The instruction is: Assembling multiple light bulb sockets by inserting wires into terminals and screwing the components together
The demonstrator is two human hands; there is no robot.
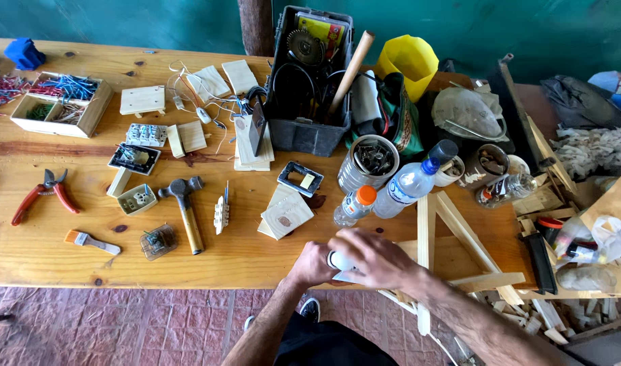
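Both my hands meet at the table's front edge over a small white object, possibly a bottle or tube; most of it is hidden. My left hand wraps its lower end. My right hand covers the top, fingers curled over it. A flat pale piece lies just under the hands. A wooden triangular frame lies right beside my right wrist. Two clear plastic bottles lie on their sides just beyond my hands.
A hammer, red pliers, small brush, switch plates and wood blocks lie to the left. A dark toolbox, tins, yellow container stand behind. Wood scraps pile at right. Wire-filled wooden box at far left.
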